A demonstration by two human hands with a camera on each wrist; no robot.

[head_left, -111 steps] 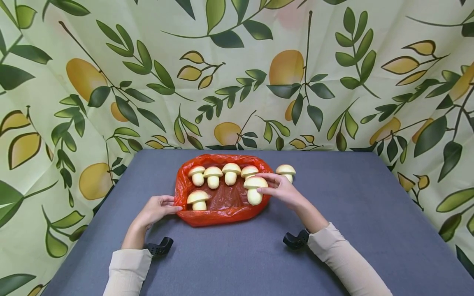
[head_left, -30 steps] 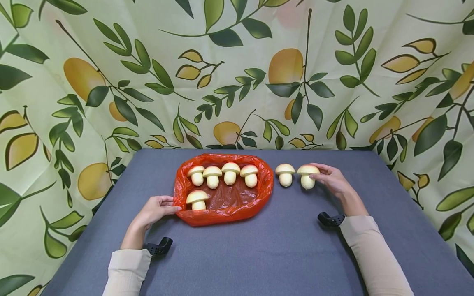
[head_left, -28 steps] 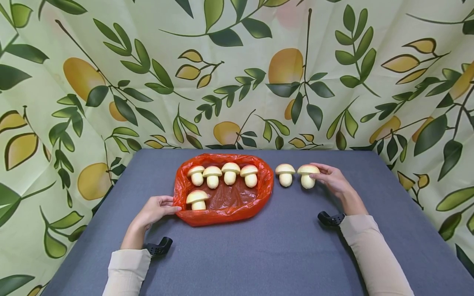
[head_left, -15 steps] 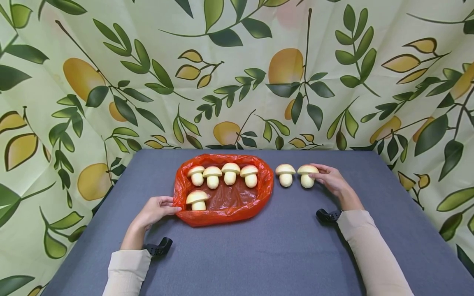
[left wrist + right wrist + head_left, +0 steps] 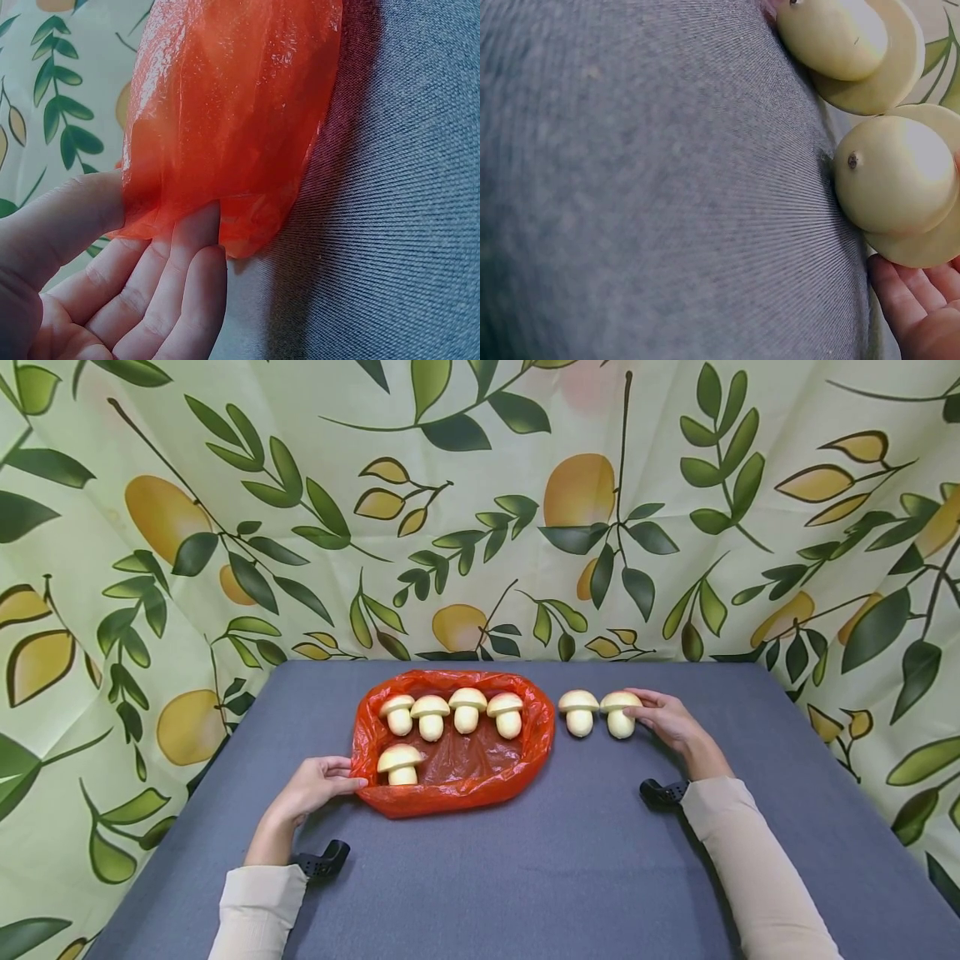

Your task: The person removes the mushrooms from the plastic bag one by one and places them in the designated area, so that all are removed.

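Note:
My left hand (image 5: 315, 783) pinches the near left edge of a red plastic bag (image 5: 457, 802), the thumb on one side and fingers behind the film (image 5: 225, 112). The bag lies with its mouth spread wide. Inside are several toy mushrooms with cream stems: a row along the back and one mushroom (image 5: 400, 764) at the front left. To the right of the bag, my right hand (image 5: 669, 722) holds a mushroom (image 5: 619, 714) by the right side of its cap. Its cap meets that of another mushroom (image 5: 578, 713) on its left. Part of the right hand falls outside the right wrist view.
A blue-grey cloth covers the table (image 5: 480, 885). Behind it and at both sides hangs a curtain (image 5: 480, 485) printed with leaves and fruit. Black wrist cameras (image 5: 324, 860) sit on both wrists.
My right hand has carried the mushroom from over the bag's right side to the table on the right, then shifted it slightly left against its neighbour. The left hand has stayed put.

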